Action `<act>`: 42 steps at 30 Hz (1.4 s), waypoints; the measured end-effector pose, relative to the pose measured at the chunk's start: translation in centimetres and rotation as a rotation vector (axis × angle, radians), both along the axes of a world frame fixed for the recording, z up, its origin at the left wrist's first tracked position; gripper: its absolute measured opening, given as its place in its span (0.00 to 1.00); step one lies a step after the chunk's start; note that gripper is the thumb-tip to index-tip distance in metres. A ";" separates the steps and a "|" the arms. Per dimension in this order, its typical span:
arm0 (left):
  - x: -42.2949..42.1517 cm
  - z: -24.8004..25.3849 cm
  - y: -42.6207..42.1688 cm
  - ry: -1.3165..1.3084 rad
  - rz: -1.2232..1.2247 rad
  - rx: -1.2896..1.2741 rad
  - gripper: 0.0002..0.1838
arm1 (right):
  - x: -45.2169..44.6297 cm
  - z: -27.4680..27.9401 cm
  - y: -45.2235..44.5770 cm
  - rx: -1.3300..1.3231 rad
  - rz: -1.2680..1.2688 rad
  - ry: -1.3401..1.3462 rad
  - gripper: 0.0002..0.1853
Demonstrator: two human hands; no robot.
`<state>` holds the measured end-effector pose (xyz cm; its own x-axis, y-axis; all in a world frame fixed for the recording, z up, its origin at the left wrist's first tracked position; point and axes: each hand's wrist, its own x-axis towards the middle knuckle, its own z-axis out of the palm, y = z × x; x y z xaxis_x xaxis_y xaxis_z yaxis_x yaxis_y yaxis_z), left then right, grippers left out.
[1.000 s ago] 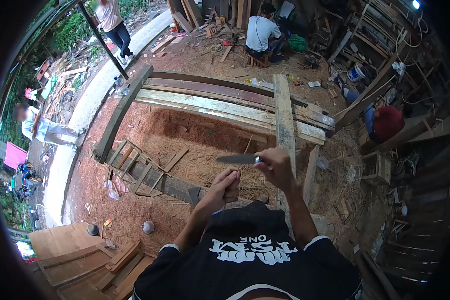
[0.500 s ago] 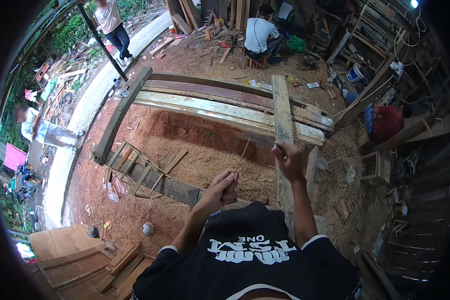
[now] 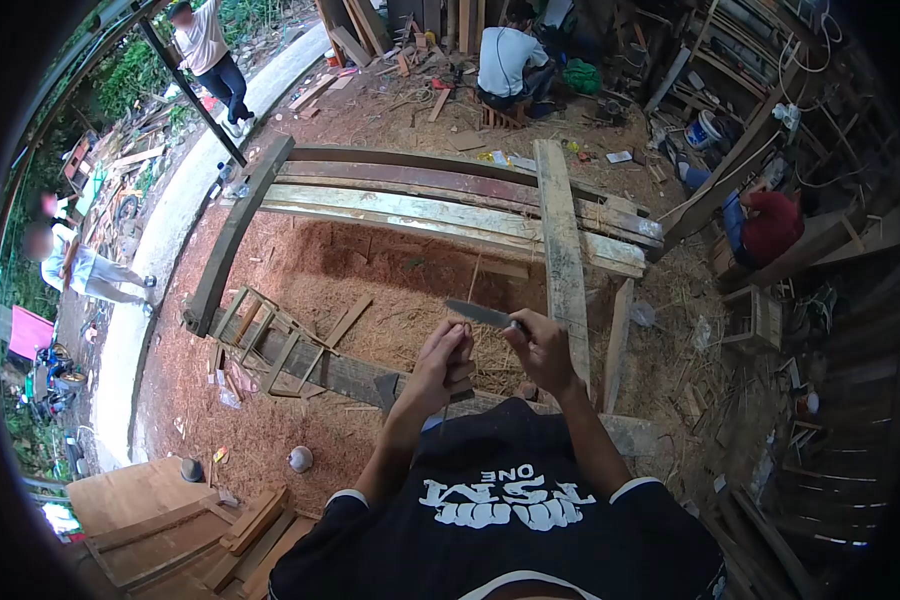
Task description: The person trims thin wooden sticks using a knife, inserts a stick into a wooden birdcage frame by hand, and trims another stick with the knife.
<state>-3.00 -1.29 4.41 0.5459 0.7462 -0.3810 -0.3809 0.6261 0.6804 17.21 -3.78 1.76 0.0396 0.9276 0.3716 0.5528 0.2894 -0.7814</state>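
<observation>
A thin wooden stick (image 3: 474, 281) rises from my left hand (image 3: 440, 362), whose fingers are wrapped around its lower part. In my right hand (image 3: 543, 352) is a knife (image 3: 482, 314), gripped by its handle with the dark blade pointing left. The blade lies across the stick just above my left fingers; whether its edge touches the wood I cannot tell. Both hands are in front of my chest, above ground covered with shavings.
A frame of long wooden beams (image 3: 400, 205) spans the space ahead, with an upright plank (image 3: 564, 255) at its right. A slatted wooden piece (image 3: 280, 345) lies left. A person in white (image 3: 510, 65) sits ahead, one in red (image 3: 770, 225) right; two more stand left.
My right hand has come left and down, bringing the knife from beside the upright plank to the stick. My left hand has risen slightly and still grips the stick.
</observation>
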 end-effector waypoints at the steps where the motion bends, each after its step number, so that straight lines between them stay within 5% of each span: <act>1: 0.0 0.0 -0.2 0.023 -0.016 0.006 0.08 | -0.4 0.2 0.0 0.051 0.041 -0.008 0.23; 11: -0.5 -1.2 -1.3 0.201 -0.076 0.189 0.08 | -0.3 1.3 1.4 0.248 0.202 -0.112 0.18; 26: -1.3 -1.0 0.1 0.217 -0.016 0.176 0.10 | 2.7 -1.9 3.0 0.170 -0.015 -0.253 0.17; 29: -2.1 -1.2 0.2 0.225 0.006 0.218 0.10 | 2.8 -3.0 3.3 0.209 -0.076 -0.211 0.16; 31: -4.0 -0.1 -1.0 0.243 0.044 0.164 0.09 | 7.3 -5.3 3.3 -0.122 -0.536 0.063 0.17; 33: -5.1 -0.1 -0.6 0.257 0.084 0.156 0.09 | 10.0 -2.9 2.5 0.021 -0.498 -0.282 0.24; 35: -4.9 -1.6 -0.3 0.263 0.078 0.152 0.09 | 7.9 -1.6 2.7 0.157 -0.330 -0.306 0.26; 42: -1.4 -0.8 1.1 0.112 0.061 0.220 0.09 | -0.6 -0.9 1.6 0.111 0.015 -0.061 0.19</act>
